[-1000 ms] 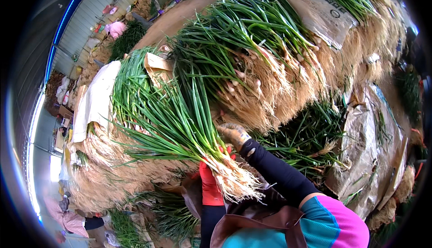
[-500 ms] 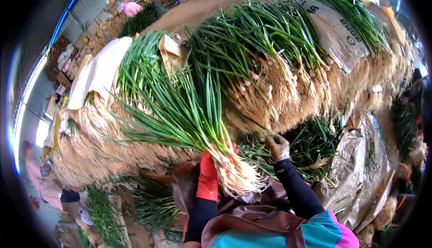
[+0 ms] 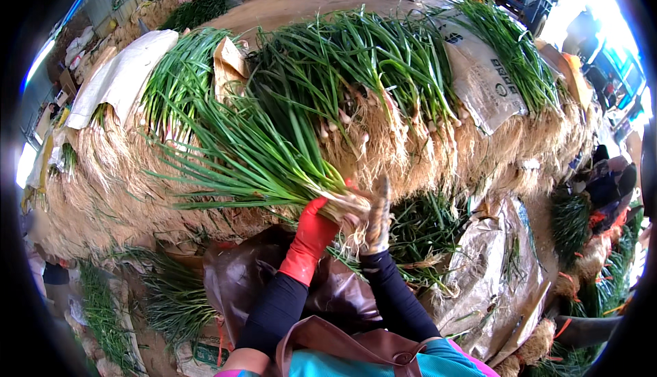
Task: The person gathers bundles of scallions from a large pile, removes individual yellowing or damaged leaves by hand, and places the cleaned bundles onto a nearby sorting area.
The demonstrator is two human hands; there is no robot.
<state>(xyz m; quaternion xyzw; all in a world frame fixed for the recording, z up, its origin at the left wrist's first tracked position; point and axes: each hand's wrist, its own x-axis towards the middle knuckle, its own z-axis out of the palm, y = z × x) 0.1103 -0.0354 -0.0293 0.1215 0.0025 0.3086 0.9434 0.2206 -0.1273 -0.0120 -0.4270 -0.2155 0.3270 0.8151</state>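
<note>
A thick bunch of green onions (image 3: 280,172) lies across in front of me, leaves to the upper left and roots to the right. My left hand (image 3: 315,233), in a red rubber glove, is closed round its pale stem ends. Beside the root end is my right hand (image 3: 378,219), in a stained, patterned work glove. Its fingers point up, stretched out, with the palm side at the roots (image 3: 352,221). Motion smears the roots a little, and I cannot tell how firmly this hand touches them.
A long heap of green onions (image 3: 363,55) with hanging tan roots (image 3: 123,192) spans the view ahead. Pale sacks (image 3: 123,79) cover parts of it. Loose green leaves (image 3: 428,230) and a crumpled sheet (image 3: 479,267) lie to the right. A brown apron (image 3: 253,274) covers my lap.
My right hand has moved left and up to the roots, its fingers now straightened. The bunch has tilted flatter, roots turned more to the right. The view has shifted rightward.
</note>
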